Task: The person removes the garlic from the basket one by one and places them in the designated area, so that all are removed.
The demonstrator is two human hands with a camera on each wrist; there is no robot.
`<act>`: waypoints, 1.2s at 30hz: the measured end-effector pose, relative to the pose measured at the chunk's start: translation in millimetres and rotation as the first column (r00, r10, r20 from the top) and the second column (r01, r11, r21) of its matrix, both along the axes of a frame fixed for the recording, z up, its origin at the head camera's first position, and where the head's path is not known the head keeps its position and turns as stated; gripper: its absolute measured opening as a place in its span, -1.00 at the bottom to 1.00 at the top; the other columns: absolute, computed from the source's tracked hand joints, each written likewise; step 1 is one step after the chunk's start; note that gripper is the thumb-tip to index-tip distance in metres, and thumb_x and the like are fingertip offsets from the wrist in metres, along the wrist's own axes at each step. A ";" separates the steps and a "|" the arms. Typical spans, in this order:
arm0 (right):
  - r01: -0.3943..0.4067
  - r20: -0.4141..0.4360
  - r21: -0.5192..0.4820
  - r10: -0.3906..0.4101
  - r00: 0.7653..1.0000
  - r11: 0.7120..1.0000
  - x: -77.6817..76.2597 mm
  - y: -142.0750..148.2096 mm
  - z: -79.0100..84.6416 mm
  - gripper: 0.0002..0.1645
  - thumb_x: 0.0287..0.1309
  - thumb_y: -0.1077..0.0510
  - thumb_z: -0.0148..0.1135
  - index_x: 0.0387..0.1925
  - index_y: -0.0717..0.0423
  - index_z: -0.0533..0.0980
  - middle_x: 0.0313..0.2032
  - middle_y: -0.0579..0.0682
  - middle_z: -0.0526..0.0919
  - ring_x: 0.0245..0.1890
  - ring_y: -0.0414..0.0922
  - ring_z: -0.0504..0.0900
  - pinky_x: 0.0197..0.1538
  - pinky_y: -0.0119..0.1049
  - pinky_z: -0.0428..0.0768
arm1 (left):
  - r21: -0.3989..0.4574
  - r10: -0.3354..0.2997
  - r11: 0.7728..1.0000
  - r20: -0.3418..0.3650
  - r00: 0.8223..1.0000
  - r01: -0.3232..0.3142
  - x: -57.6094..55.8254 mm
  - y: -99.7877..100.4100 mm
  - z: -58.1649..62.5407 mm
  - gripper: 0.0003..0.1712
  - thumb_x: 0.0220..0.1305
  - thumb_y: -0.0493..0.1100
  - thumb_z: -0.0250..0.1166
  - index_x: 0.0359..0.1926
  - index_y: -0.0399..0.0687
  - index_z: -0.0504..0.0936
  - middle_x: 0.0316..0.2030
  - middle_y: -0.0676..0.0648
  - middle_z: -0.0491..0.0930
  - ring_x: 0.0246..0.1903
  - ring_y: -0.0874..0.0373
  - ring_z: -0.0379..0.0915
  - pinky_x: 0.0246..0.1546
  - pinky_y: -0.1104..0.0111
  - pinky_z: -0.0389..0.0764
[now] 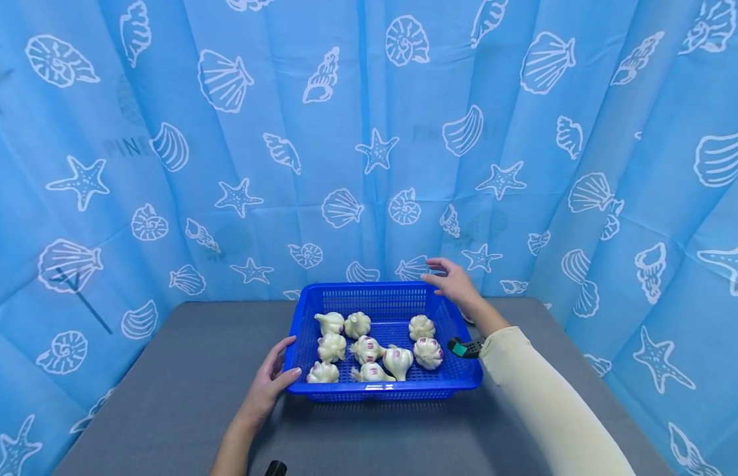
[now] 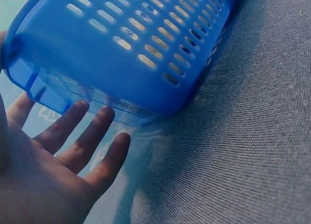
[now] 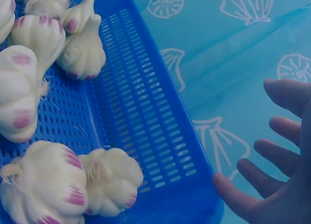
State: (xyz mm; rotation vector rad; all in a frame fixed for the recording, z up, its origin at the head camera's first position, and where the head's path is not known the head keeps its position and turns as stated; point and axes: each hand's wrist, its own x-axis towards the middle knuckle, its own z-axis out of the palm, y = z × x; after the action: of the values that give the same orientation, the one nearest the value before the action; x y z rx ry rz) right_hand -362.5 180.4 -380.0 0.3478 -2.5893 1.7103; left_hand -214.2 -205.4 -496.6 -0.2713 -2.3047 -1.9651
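A blue plastic basket (image 1: 380,387) with slotted walls holds several white garlic bulbs (image 1: 398,361) with purple marks. My left hand (image 1: 266,383) is at the basket's left end, its thumb and a fingertip by the rim. In the left wrist view its fingers (image 2: 80,153) are spread, fairly straight, beside and under the basket's outer wall (image 2: 97,54); whether they all touch it I cannot tell. Over the back right corner, my right hand (image 1: 454,285) holds nothing. Its fingers (image 3: 260,178) are spread apart beside the rim in the right wrist view, near two garlic bulbs (image 3: 114,180).
The basket stands on a grey cloth-covered table (image 1: 184,390). A blue curtain (image 1: 369,165) with white shells and starfish hangs behind it and at both sides. A black strap-like device (image 1: 465,348) is at the right wrist, and a dark object (image 1: 276,468) shows at the bottom edge.
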 end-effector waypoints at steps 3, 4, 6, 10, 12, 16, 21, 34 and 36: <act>-0.026 0.029 0.005 0.026 0.999 1.000 0.2 -4.6 -1.9 -0.34 0.32 0.12 0.19 0.35 0.29 0.25 0.33 0.32 0.28 0.27 0.23 0.34 0.12 0.10 0.49 | 0.006 -0.002 1.000 0.001 1.000 0.002 -0.4 -0.2 -0.2 -0.32 0.34 -0.14 0.17 0.43 0.20 0.19 0.43 -0.33 0.08 0.34 -0.36 0.08 0.17 -0.24 0.26; -0.040 0.040 0.014 0.039 0.998 0.999 0.3 -5.9 -2.6 -0.35 0.33 0.12 0.19 0.34 0.30 0.26 0.33 0.32 0.29 0.27 0.23 0.34 0.11 0.10 0.49 | 0.008 -0.003 1.000 0.000 1.000 0.003 -0.5 -0.2 -0.1 -0.32 0.34 -0.15 0.17 0.43 0.19 0.19 0.42 -0.33 0.08 0.34 -0.37 0.08 0.17 -0.24 0.26; -0.064 0.065 0.037 0.061 0.996 0.997 0.4 -8.2 -4.0 -0.35 0.32 0.11 0.19 0.33 0.31 0.28 0.32 0.31 0.30 0.25 0.24 0.35 0.10 0.11 0.50 | 0.007 -0.005 1.000 0.000 1.000 0.005 -0.3 -0.2 0.3 -0.32 0.34 -0.14 0.17 0.43 0.19 0.18 0.43 -0.33 0.07 0.34 -0.37 0.08 0.17 -0.24 0.26; -0.121 0.125 0.097 0.109 0.986 0.988 0.3 -11.2 -8.5 -0.35 0.32 0.07 0.20 0.32 0.29 0.30 0.31 0.29 0.32 0.25 0.24 0.36 0.11 0.12 0.49 | 0.006 -0.006 1.000 0.003 1.000 0.006 -0.2 -0.4 0.5 -0.32 0.34 -0.13 0.17 0.43 0.19 0.19 0.43 -0.34 0.07 0.33 -0.37 0.09 0.16 -0.24 0.28; -0.149 0.157 0.132 0.127 0.979 0.980 0.5 -12.5 -10.7 -0.33 0.31 0.06 0.22 0.33 0.28 0.30 0.32 0.29 0.32 0.25 0.25 0.36 0.10 0.14 0.49 | 0.006 -0.005 1.000 0.006 1.000 0.005 -0.6 -0.7 -0.2 -0.32 0.34 -0.13 0.17 0.43 0.20 0.19 0.43 -0.33 0.08 0.33 -0.37 0.10 0.16 -0.23 0.28; -0.223 0.208 0.236 0.174 0.962 0.946 1.3 -15.4 -14.3 -0.29 0.28 0.03 0.24 0.34 0.27 0.29 0.33 0.28 0.31 0.24 0.25 0.37 0.04 0.14 0.54 | 0.012 -0.006 1.000 0.005 1.000 0.006 -1.3 -0.5 -0.9 -0.32 0.34 -0.14 0.17 0.43 0.19 0.19 0.42 -0.34 0.09 0.32 -0.36 0.12 0.16 -0.21 0.30; -0.269 0.253 0.335 0.189 0.949 0.903 2.2 -19.3 -16.1 -0.32 0.26 0.01 0.26 0.32 0.21 0.34 0.32 0.24 0.34 0.23 0.21 0.39 0.03 0.15 0.53 | 0.016 -0.002 1.000 0.005 1.000 0.002 -1.8 -0.4 -1.3 -0.31 0.34 -0.14 0.18 0.44 0.18 0.19 0.41 -0.35 0.10 0.32 -0.36 0.13 0.16 -0.22 0.29; -0.361 0.394 0.361 0.211 0.895 0.860 4.9 -27.8 -27.4 -0.31 0.21 0.13 0.29 0.31 0.28 0.33 0.29 0.25 0.37 0.24 0.22 0.38 0.02 0.13 0.54 | 0.023 0.008 1.000 0.005 1.000 -0.008 -2.7 -0.3 -2.2 -0.31 0.33 -0.16 0.18 0.43 0.18 0.20 0.40 -0.36 0.12 0.30 -0.37 0.15 0.16 -0.21 0.31; -0.360 0.424 0.343 0.200 0.883 0.868 3.7 -29.2 -30.4 -0.33 0.22 0.15 0.28 0.32 0.27 0.33 0.30 0.24 0.37 0.25 0.21 0.38 0.03 0.16 0.53 | 0.025 0.010 1.000 0.007 1.000 -0.010 -2.6 0.1 -2.0 -0.31 0.32 -0.16 0.18 0.43 0.17 0.20 0.40 -0.36 0.13 0.30 -0.36 0.16 0.15 -0.20 0.32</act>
State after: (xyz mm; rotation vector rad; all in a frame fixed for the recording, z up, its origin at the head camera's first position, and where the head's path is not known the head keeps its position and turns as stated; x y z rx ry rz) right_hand -358.8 151.2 -410.4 0.4741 -3.3483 1.3860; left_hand -216.8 -205.3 -498.6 -0.2515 -2.2792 -1.9920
